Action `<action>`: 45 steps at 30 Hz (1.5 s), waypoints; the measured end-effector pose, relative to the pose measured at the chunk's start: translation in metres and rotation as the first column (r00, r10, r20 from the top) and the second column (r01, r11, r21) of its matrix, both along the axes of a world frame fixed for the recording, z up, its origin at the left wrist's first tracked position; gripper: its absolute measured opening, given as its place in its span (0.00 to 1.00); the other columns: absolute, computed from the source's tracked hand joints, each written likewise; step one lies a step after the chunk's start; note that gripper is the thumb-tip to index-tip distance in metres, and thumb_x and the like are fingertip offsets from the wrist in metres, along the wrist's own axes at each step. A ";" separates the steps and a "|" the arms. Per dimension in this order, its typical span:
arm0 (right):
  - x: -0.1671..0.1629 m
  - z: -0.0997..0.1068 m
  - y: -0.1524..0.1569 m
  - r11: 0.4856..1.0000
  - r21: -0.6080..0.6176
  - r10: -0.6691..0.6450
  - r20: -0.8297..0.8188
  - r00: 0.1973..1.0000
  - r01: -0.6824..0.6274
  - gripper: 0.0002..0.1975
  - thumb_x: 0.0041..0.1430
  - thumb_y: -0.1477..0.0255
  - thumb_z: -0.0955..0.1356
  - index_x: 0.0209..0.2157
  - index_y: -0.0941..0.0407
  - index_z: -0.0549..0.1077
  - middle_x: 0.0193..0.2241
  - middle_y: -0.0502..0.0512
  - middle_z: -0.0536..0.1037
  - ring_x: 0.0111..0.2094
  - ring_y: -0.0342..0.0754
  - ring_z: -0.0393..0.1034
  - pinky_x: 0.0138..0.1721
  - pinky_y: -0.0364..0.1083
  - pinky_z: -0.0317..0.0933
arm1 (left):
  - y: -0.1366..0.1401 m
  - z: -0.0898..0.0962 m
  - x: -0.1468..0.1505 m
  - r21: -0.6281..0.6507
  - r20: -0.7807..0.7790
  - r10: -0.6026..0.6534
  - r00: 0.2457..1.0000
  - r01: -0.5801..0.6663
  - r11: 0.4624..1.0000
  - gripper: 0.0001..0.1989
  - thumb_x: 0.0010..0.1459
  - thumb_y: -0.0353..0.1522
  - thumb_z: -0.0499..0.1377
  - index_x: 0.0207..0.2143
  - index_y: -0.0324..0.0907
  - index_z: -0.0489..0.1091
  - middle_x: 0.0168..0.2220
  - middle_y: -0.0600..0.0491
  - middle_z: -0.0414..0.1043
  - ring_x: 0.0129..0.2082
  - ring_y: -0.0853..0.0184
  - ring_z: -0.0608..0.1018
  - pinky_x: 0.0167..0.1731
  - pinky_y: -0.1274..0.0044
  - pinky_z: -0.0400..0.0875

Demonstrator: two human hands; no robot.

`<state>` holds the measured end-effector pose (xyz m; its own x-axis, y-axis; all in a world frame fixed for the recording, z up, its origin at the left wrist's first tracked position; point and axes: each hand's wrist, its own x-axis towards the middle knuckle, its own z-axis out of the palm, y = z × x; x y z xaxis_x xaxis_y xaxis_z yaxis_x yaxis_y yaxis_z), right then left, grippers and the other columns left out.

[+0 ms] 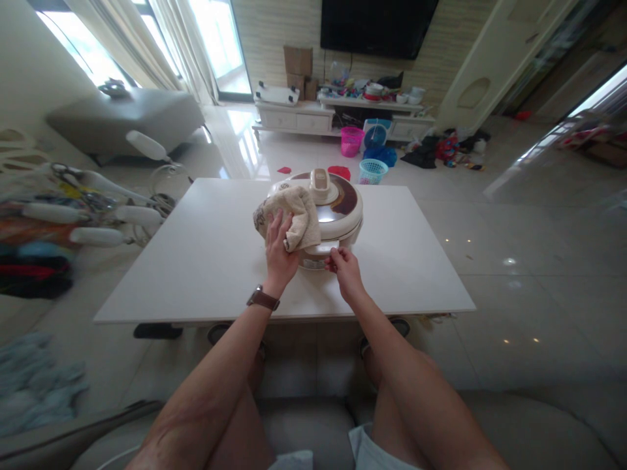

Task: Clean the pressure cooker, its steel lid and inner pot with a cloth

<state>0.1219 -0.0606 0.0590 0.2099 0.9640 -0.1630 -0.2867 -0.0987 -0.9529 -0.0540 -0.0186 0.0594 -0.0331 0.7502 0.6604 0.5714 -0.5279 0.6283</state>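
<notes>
Smack in the middle of the frame, a cooker (345, 220) sits on a white bench (196, 261). Left hand (279, 251) is laid pretty flat on a beige cloth (306, 222) against the cooker's left side, fingers stretched out. Right hand (347, 269) has its fingers curled in narrow by the front handle (322, 249), but honestly can't tell if they're gripping it.

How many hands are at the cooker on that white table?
2: the left hand lies on a beige cloth over the left side of the cooker; the right hand is at its front handle.
</notes>
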 end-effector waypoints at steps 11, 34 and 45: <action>0.000 -0.001 0.000 1.000 0.009 0.005 -0.004 1.000 -0.005 0.26 0.46 0.47 0.77 0.29 0.53 0.68 0.21 0.46 0.77 0.23 0.42 0.69 0.28 0.43 0.63 | 0.000 0.001 0.000 0.000 -0.001 -0.012 1.000 0.012 1.000 0.34 0.62 0.30 0.62 0.71 0.46 0.62 0.75 0.44 0.54 0.78 0.51 0.51 0.76 0.58 0.45; -0.001 0.001 -0.001 1.000 -0.009 0.008 0.006 1.000 -0.008 0.24 0.48 0.48 0.76 0.29 0.52 0.67 0.22 0.47 0.76 0.23 0.42 0.69 0.29 0.43 0.63 | 0.001 -0.002 -0.001 0.008 -0.004 -0.018 1.000 0.018 1.000 0.34 0.63 0.34 0.63 0.71 0.47 0.62 0.76 0.44 0.53 0.77 0.52 0.51 0.76 0.58 0.45; -0.001 0.004 -0.002 1.000 -0.015 0.000 0.026 1.000 0.001 0.24 0.51 0.49 0.76 0.29 0.52 0.67 0.22 0.47 0.76 0.24 0.43 0.69 0.29 0.43 0.64 | -0.001 0.002 0.000 -0.009 0.006 -0.011 1.000 0.011 1.000 0.34 0.63 0.33 0.62 0.71 0.46 0.63 0.75 0.44 0.55 0.78 0.53 0.51 0.76 0.58 0.45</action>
<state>0.1210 -0.0623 0.0628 0.2149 0.9614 -0.1719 -0.2619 -0.1128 -0.9585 -0.0541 -0.0195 0.0609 -0.0287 0.7561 0.6538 0.5619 -0.5287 0.6362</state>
